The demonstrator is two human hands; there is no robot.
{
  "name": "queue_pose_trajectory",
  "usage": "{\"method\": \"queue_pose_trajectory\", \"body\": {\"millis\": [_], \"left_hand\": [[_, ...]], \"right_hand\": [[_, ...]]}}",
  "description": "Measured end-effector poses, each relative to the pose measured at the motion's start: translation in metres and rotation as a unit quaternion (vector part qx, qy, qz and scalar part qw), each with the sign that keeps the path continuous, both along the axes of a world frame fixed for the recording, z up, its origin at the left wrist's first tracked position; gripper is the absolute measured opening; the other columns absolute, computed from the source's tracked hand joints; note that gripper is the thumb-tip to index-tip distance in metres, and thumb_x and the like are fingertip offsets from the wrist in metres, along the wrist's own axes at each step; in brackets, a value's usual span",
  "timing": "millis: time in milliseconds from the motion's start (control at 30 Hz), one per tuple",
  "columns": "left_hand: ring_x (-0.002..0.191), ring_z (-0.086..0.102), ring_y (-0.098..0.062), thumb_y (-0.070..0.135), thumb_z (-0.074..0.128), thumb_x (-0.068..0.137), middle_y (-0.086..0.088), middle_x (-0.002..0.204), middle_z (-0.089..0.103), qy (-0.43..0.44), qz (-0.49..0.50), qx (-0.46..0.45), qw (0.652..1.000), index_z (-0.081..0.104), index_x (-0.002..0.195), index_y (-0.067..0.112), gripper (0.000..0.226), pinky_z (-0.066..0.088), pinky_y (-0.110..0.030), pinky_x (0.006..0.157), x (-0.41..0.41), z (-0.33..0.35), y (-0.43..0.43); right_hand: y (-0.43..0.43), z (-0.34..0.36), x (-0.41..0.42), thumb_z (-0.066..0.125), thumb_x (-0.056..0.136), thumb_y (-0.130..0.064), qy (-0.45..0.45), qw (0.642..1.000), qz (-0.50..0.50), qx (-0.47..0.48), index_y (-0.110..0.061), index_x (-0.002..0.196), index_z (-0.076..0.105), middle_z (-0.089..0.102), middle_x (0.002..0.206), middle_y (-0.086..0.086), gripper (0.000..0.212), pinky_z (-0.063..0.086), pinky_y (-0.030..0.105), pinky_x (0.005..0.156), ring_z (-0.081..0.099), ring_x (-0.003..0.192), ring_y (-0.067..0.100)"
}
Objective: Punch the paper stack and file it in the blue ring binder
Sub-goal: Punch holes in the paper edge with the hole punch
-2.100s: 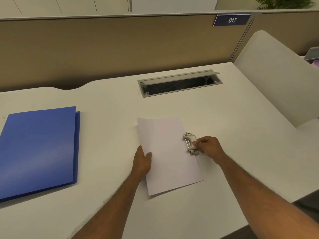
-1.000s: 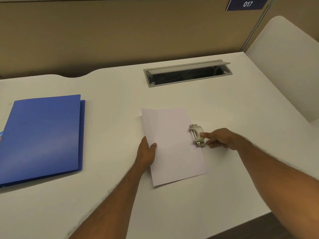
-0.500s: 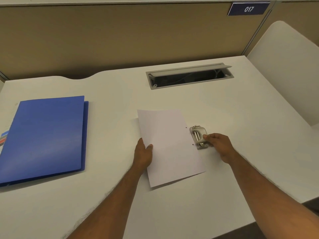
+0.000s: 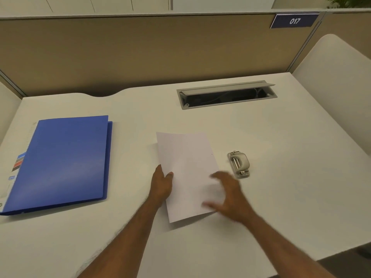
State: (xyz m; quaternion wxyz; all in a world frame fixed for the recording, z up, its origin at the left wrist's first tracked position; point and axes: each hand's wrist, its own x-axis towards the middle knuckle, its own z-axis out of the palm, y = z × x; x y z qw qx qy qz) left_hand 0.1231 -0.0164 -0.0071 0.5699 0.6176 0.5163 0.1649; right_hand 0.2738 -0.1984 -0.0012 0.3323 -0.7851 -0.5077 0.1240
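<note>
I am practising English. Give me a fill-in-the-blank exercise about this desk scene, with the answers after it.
1. The blue ring binder lies flat and ____, not open.
2. The hole punch stands to the ____ of the paper stack.
3. The left hand holds the paper stack at its ____ edge.
4. The sign on the partition reads ____.

Answers: closed; right; left; 017

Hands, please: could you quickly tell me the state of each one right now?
Left hand: pinches the left edge of the paper stack.
Right hand: open, blurred, holding nothing; the hole punch lies apart.
</note>
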Motion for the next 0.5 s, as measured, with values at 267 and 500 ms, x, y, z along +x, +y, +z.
{"method": "queue_pose_trajectory", "body": {"millis": [267, 500], "left_hand": [[0.103, 0.056, -0.021, 0.012, 0.047, 0.094, -0.005, 0.127, 0.058, -0.041, 0.028, -0.028, 0.998, 0.047, 0.132, 0.015, 0.037, 0.046, -0.034, 0.089, -0.011, 0.017, 0.003], [0.092, 0.070, -0.026, 0.057, 0.032, 0.095, -0.006, 0.104, 0.070, -0.202, 0.094, -0.147, 0.964, 0.055, 0.114, 0.027, 0.042, 0.059, -0.037, 0.067, -0.029, 0.052, 0.016]], "right_hand": [[0.026, -0.021, -0.079, 0.043, 0.071, -0.010, -0.145, 0.986, 0.067, -0.048, -0.019, 0.142, 0.041, 0.044, 0.148, 0.006, 0.072, 0.045, 0.044, 0.103, 0.042, 0.137, 0.027], [0.050, 0.016, -0.069, 0.043, 0.068, 0.010, -0.112, 0.986, -0.023, 0.124, -0.015, 0.131, 0.057, 0.061, 0.132, -0.001, 0.070, 0.049, 0.018, 0.095, 0.059, 0.119, 0.009]]}}
